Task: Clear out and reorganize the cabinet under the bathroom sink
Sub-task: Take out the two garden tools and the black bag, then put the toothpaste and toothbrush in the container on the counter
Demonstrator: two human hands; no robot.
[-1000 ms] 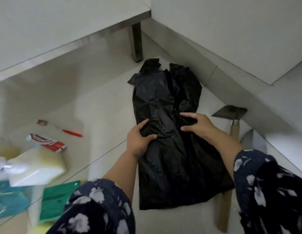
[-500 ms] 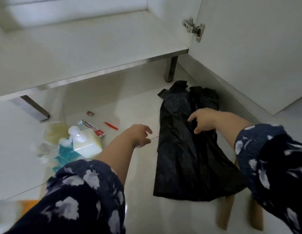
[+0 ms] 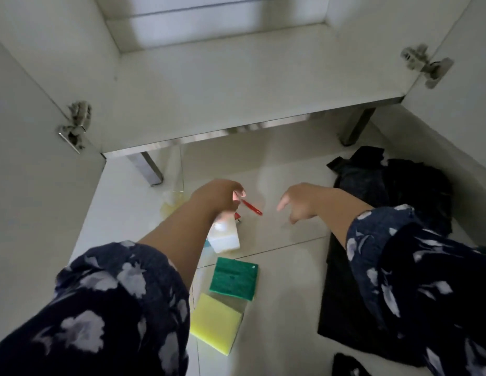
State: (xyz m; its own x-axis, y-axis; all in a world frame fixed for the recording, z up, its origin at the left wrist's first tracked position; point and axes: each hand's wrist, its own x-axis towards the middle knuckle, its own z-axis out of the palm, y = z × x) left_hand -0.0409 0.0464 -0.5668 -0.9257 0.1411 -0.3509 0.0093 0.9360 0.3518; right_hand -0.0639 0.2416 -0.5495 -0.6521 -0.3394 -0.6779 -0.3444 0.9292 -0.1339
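The left hand (image 3: 217, 196) pinches one end of a red toothbrush (image 3: 251, 207) between its fingertips. The right hand (image 3: 300, 200) hangs empty beside the brush's far tip, fingers loosely spread and curled down, the black plastic bag (image 3: 372, 185) behind its wrist.

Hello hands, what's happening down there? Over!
Left hand pinching red toothbrush. Right hand open, empty. Cabinet shelf bare. Nothing in the way.

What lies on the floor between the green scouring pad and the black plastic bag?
Nothing: in the head view the stretch between the green scouring pad and the black plastic bag is bare floor tile.
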